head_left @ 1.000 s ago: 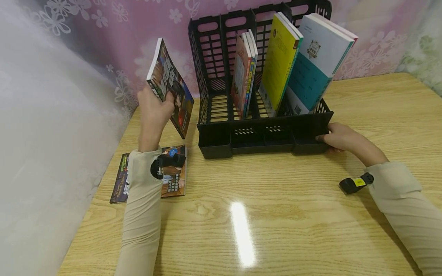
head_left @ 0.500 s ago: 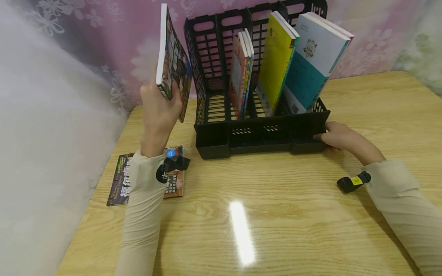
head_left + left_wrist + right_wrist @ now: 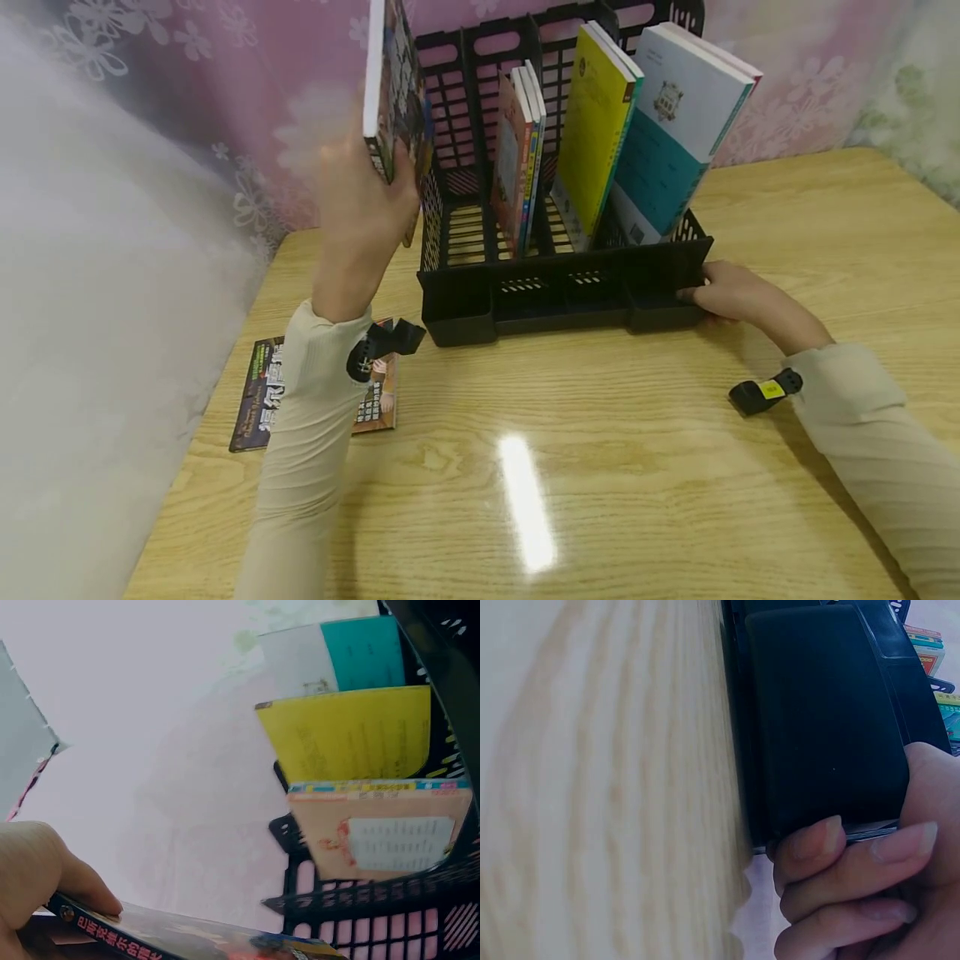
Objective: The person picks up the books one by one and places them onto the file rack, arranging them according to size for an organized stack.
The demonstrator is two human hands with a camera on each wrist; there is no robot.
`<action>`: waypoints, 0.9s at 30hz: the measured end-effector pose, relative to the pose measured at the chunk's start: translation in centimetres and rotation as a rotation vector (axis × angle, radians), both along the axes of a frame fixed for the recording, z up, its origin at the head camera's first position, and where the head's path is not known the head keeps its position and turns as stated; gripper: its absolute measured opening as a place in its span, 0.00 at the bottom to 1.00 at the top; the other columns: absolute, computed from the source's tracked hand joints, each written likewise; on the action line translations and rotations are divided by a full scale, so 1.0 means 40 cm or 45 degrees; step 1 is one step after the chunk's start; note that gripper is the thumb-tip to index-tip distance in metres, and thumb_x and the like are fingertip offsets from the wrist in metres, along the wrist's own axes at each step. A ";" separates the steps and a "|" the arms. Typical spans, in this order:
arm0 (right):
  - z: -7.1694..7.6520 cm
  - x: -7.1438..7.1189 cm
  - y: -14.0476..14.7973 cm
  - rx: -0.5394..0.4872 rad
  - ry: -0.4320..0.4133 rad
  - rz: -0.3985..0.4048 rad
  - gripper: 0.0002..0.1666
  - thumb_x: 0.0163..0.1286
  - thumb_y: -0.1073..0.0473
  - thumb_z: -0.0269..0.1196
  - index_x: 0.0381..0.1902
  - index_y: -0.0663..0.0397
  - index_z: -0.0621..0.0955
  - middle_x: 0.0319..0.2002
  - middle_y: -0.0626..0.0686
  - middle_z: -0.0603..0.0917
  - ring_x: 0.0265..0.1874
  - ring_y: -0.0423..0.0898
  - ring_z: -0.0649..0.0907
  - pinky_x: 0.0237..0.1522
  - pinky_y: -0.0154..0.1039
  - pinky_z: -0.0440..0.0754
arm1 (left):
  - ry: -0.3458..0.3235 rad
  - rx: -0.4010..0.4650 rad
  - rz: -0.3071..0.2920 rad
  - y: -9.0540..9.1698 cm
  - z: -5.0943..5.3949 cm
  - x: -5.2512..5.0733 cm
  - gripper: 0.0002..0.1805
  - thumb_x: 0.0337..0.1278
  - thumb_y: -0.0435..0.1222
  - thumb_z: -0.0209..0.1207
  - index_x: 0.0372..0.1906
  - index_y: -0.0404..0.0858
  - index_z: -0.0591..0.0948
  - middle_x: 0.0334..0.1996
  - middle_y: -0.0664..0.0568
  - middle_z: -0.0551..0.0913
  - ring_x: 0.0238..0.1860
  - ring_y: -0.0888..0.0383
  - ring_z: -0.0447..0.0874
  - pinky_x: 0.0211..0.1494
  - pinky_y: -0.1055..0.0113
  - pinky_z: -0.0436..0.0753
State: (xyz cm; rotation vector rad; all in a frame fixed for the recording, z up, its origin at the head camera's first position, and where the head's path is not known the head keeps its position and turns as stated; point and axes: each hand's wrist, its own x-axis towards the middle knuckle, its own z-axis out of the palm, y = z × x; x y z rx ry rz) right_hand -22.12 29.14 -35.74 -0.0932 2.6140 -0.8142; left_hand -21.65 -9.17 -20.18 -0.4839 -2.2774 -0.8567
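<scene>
My left hand [image 3: 362, 221] grips a dark-covered paperback book [image 3: 402, 96] with a thick white page edge, thumb across its cover. The book is upright in the air at the left side of the black book rack [image 3: 457, 321], partly overlapping it in the head view. In the left wrist view, the book's black spine [image 3: 112, 935] with pink characters shows beneath the fingers. My right hand [image 3: 738, 296] holds the rack's front right corner. In the right wrist view, its curled fingers [image 3: 855, 874] are against the end of the rack's black front tray [image 3: 829, 720].
Two thin books [image 3: 255, 400] lie on the wooden table [image 3: 600, 467] under my left forearm. Several books stand in the rack: thin ones with a reddish cover [image 3: 510, 162], a yellow book [image 3: 596, 133] and a white-and-teal book [image 3: 667, 158]. A floral curtain [image 3: 300, 108] hangs behind.
My left hand has lifted the book up and to the right, toward the rack's left side, and the book has turned more upright. My right hand keeps its hold on the rack's corner.
</scene>
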 end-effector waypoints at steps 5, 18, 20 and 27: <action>-0.009 0.002 0.004 -0.002 0.005 -0.004 0.29 0.72 0.56 0.51 0.54 0.81 0.62 0.23 0.58 0.72 0.14 0.46 0.73 0.22 0.41 0.71 | -0.125 -0.084 -0.038 0.045 -0.025 -0.065 0.33 0.65 0.26 0.46 0.74 0.39 0.57 0.42 0.37 0.85 0.27 0.54 0.81 0.35 0.72 0.73; -0.014 0.003 -0.002 -0.019 0.033 -0.019 0.26 0.71 0.57 0.51 0.52 0.80 0.64 0.24 0.58 0.73 0.15 0.46 0.73 0.22 0.40 0.71 | -0.495 -0.117 0.076 0.094 -0.157 -0.256 0.38 0.58 0.24 0.45 0.75 0.40 0.54 0.35 0.36 0.82 0.20 0.56 0.69 0.24 0.67 0.63; -0.014 0.006 -0.002 -0.019 0.035 -0.019 0.26 0.71 0.57 0.52 0.51 0.80 0.64 0.25 0.58 0.73 0.15 0.46 0.73 0.22 0.40 0.71 | -0.525 -0.111 0.094 0.098 -0.174 -0.278 0.39 0.57 0.25 0.46 0.75 0.41 0.53 0.39 0.35 0.83 0.21 0.56 0.69 0.24 0.66 0.63; -0.009 0.006 0.003 -0.035 0.038 -0.026 0.26 0.70 0.57 0.52 0.52 0.79 0.65 0.21 0.56 0.73 0.14 0.46 0.73 0.21 0.40 0.71 | -0.557 -0.107 0.083 0.126 -0.198 -0.323 0.38 0.59 0.25 0.46 0.76 0.40 0.53 0.30 0.38 0.82 0.16 0.57 0.66 0.22 0.66 0.62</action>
